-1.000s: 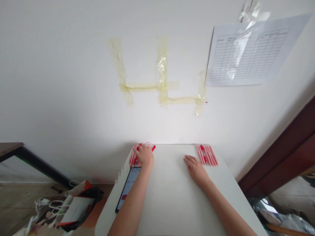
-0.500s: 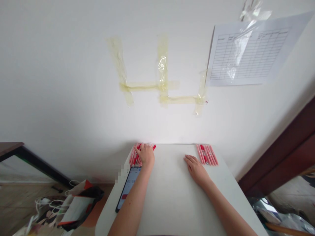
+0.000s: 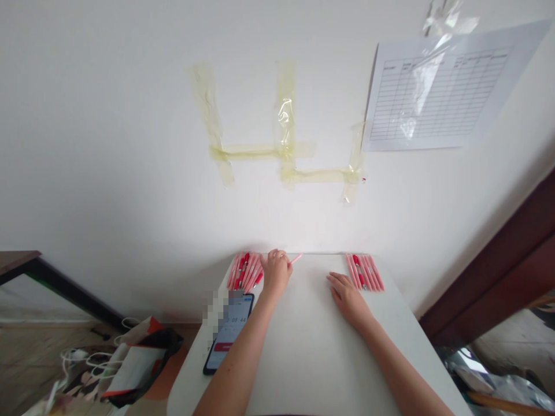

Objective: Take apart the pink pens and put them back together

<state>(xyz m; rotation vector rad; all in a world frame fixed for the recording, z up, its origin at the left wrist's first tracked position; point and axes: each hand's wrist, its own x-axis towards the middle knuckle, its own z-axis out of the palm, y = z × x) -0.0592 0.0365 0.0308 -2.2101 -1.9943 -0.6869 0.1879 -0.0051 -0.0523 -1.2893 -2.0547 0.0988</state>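
My left hand (image 3: 276,274) is closed on a pink pen (image 3: 296,259), whose end sticks out to the right beyond the fingers. It is over the far part of the white table, just right of a pile of pink and red pens (image 3: 251,271). Some pens in that pile lie askew over others. My right hand (image 3: 346,294) rests flat on the table with its fingers stretched out and nothing in it. Beside its fingertips, a neat row of pink pens (image 3: 370,273) with a red one among them lies side by side.
A phone (image 3: 232,332) showing a running timer lies by my left forearm on the white table (image 3: 299,358). The wall (image 3: 130,144) rises at the table's far edge, with tape strips and a printed sheet (image 3: 433,98). Bags (image 3: 139,364) stand on the floor at left.
My left hand has moved right, away from the left pen pile, with a pink pen in its fingers. More of the pile and phone shows. My right hand has barely moved.
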